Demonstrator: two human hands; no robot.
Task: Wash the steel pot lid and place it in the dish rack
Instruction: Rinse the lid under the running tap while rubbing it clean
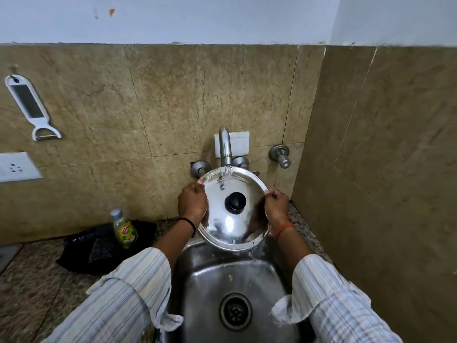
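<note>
The steel pot lid [227,226], round and shiny with a black knob in its middle, is held tilted over the steel sink [197,280], knob side facing me. My left hand [192,203] grips its left rim and my right hand [276,206] grips its right rim. Water runs from the curved tap [225,144] onto the lid's upper edge and streams off the lower right edge into the sink. No dish rack shows in this view.
A dish soap bottle [125,230] stands on a black tray [81,248] on the speckled counter left of the sink. A white peeler [29,105] hangs on the tiled wall. A side wall [383,169] closes in on the right. The drain [235,311] lies below.
</note>
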